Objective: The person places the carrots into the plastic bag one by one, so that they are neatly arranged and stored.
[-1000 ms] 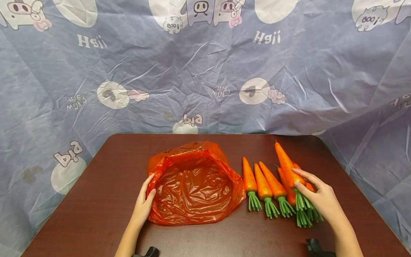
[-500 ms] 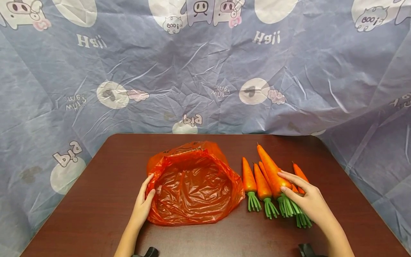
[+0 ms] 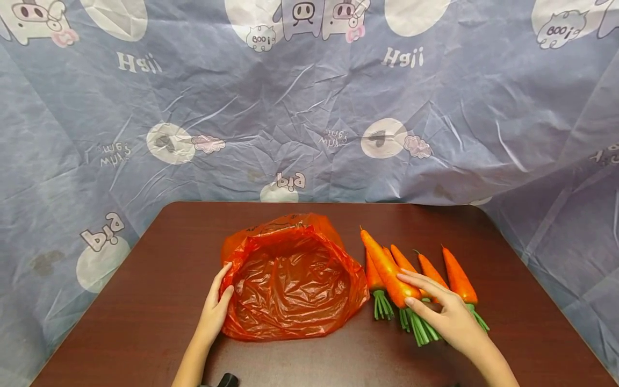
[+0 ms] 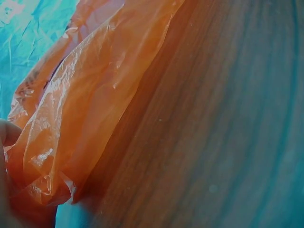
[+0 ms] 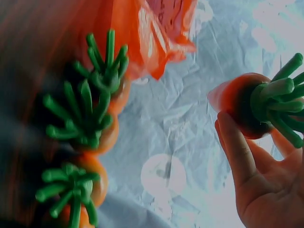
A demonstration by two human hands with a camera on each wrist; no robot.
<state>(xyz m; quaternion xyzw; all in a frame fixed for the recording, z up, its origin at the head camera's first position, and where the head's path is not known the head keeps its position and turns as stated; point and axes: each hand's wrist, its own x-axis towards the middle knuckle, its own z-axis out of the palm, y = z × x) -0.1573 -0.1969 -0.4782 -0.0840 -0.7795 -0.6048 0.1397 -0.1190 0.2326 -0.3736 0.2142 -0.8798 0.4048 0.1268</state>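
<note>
A red plastic bag (image 3: 295, 290) lies with its mouth spread wide toward me. My left hand (image 3: 216, 306) pinches the bag's left rim; in the left wrist view only a sliver of that hand shows beside the thin orange-red film (image 4: 95, 104). My right hand (image 3: 450, 317) grips a carrot (image 3: 384, 266) near its green-stemmed end, holding it above the other carrots with the tip slanting up and left. The right wrist view shows this held carrot (image 5: 244, 102) between thumb and fingers, apart from the row.
Several carrots lie on the brown table (image 3: 130, 322) right of the bag, including a far-right carrot (image 3: 459, 277) and a carrot next to the bag (image 3: 374, 277) partly hidden by the held one. A patterned grey-blue cloth (image 3: 271, 102) hangs behind the table.
My right hand has carried the carrot left across the row toward the bag, uncovering the carrots at the far right. My left hand and the bag have stayed in place.
</note>
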